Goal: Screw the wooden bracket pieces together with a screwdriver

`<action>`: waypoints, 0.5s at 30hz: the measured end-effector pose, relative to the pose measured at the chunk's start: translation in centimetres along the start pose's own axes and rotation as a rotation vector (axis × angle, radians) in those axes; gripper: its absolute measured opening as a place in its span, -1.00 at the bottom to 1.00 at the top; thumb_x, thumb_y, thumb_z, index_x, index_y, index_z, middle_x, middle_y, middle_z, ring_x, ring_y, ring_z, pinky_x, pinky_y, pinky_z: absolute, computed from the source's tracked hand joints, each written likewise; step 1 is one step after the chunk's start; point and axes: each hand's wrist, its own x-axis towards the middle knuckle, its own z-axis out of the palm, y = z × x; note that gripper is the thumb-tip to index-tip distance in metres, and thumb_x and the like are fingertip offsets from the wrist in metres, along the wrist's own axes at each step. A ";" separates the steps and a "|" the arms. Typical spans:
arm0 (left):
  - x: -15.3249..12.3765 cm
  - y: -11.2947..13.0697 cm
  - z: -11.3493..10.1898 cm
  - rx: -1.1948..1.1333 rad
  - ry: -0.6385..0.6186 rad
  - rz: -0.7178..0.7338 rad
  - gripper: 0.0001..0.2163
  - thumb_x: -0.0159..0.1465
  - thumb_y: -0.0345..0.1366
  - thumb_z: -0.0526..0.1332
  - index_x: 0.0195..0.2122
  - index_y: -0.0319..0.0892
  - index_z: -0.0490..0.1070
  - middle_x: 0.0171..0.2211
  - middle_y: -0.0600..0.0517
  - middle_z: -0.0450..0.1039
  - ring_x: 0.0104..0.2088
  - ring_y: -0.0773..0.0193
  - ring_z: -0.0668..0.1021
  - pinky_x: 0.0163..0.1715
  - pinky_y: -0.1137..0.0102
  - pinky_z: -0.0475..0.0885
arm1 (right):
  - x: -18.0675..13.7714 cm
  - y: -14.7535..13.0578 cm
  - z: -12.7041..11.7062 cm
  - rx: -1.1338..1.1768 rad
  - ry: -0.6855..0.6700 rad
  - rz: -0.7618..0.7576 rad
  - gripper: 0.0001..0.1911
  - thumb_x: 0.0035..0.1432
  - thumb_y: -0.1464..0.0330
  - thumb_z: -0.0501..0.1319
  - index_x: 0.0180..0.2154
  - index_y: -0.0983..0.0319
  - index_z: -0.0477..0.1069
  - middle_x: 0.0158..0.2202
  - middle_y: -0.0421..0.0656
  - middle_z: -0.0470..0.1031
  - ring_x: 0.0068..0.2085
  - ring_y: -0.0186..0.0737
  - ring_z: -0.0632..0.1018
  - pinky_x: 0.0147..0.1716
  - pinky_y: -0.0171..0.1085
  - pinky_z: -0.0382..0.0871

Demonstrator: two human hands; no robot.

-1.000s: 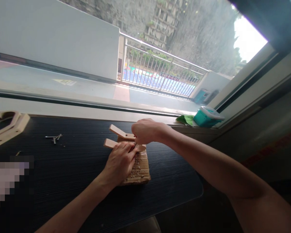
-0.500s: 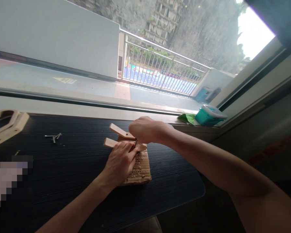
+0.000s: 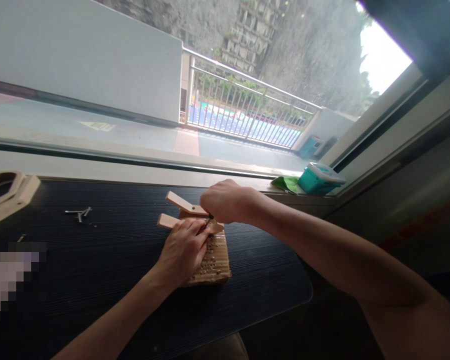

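My left hand point(image 3: 183, 250) lies flat with fingers pressed on a pale wooden piece point(image 3: 168, 221) that rests on a scrap of brown cardboard point(image 3: 214, 264) pierced with small holes. A second wooden arm point(image 3: 180, 202) sticks out to the left just above it. My right hand point(image 3: 225, 201) is curled in a fist over the joint of the wooden parts, gripping a thin dark tool point(image 3: 206, 221) whose tip points down at the wood. Most of that tool is hidden inside the fist.
The work sits on a dark ribbed desk point(image 3: 97, 265) under a window. Loose metal screws point(image 3: 78, 213) lie at the left, a curved wooden part point(image 3: 11, 196) at the far left edge. A teal box point(image 3: 319, 180) and green cloth point(image 3: 287, 183) rest on the sill.
Both hands stay on the wooden parts; my right fist has shifted only slightly over the joint. The view has moved a little.
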 end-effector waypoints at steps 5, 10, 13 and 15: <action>0.1 -0.1 0.2 -0.006 0.024 0.008 -0.79 0.27 -0.40 0.13 -0.11 -0.21 0.48 -0.11 -0.10 0.45 -0.06 0.06 0.43 -0.03 0.11 0.36 | 0.9 -0.1 0.1 0.007 0.035 -0.073 -0.72 -0.05 0.53 0.21 -0.23 0.32 0.54 -0.41 -0.04 0.56 -0.32 -0.18 0.51 -0.40 -0.31 0.27; 0.1 -0.2 0.4 -0.019 0.022 0.008 -0.78 0.26 -0.40 0.13 -0.09 -0.22 0.47 -0.12 -0.10 0.43 -0.07 0.06 0.43 -0.04 0.12 0.36 | 1.9 0.4 -0.2 0.029 -0.022 -0.083 -0.70 -0.07 0.51 0.21 -0.23 0.39 0.55 -0.41 -0.02 0.54 -0.37 -0.21 0.47 -0.42 -0.31 0.25; 0.0 -0.2 0.3 -0.035 0.001 -0.002 -0.77 0.27 -0.39 0.12 -0.08 -0.20 0.46 -0.10 -0.09 0.42 -0.05 0.07 0.42 -0.03 0.12 0.35 | 2.6 1.2 -0.2 0.059 -0.096 -0.096 -0.75 -0.02 0.49 0.17 -0.30 0.45 0.56 -0.43 0.00 0.54 -0.45 -0.27 0.43 -0.49 -0.32 0.21; 0.0 -0.1 0.2 -0.035 -0.009 -0.007 -0.77 0.28 -0.39 0.11 -0.08 -0.19 0.46 -0.09 -0.08 0.42 -0.05 0.07 0.41 -0.03 0.12 0.34 | 3.1 1.6 -0.1 0.091 -0.137 -0.090 -0.75 0.02 0.47 0.14 -0.34 0.46 0.56 -0.43 0.01 0.54 -0.47 -0.29 0.42 -0.50 -0.32 0.21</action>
